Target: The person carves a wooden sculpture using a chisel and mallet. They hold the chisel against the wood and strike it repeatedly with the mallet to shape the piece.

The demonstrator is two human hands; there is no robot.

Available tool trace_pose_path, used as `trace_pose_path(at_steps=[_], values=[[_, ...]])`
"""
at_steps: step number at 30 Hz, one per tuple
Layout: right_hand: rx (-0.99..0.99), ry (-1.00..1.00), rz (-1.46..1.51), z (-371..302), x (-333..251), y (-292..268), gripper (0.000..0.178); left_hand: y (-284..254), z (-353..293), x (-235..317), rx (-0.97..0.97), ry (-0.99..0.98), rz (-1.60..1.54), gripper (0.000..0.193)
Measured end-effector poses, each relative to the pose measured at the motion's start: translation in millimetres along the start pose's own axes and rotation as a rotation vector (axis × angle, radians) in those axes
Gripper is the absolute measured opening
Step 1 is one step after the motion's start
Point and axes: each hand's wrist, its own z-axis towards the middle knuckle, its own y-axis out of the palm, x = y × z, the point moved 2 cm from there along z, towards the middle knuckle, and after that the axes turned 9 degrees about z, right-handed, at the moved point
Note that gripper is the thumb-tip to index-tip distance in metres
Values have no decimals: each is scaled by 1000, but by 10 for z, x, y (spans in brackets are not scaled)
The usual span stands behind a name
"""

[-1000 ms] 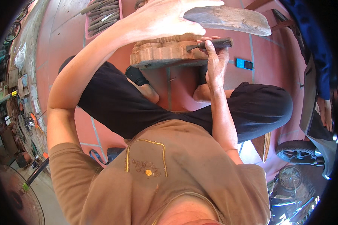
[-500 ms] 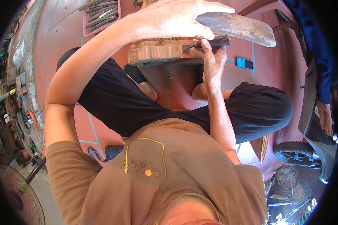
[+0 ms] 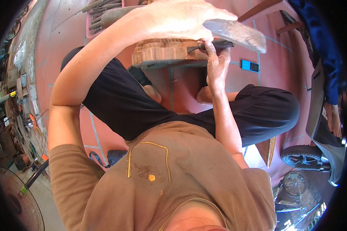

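Two bare hands at a carved wood block, one with a club, one with a chisel.
The left hand (image 3: 181, 19) has its grip around the wooden club (image 3: 241, 34); the right hand (image 3: 218, 67) grips the dark chisel (image 3: 223, 44), blade against the wood block (image 3: 162, 54) on the tiled floor (image 3: 275, 73).

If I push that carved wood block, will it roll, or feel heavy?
The carved wood block is likely heavy, being thick and much bigger than the chisel. It should be stiff, since it looks like solid timber. It probably won't roll easily, given its broad, uneven edge.
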Motion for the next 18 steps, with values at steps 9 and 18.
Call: trace_pose_path(at_steps=[9,18], values=[[40,54,-33,15,-56,27,20,57,119,95,-107,19,157,69],[24,33,43,25,-13,42,23,-382,315,154,-1,80,24,68]])
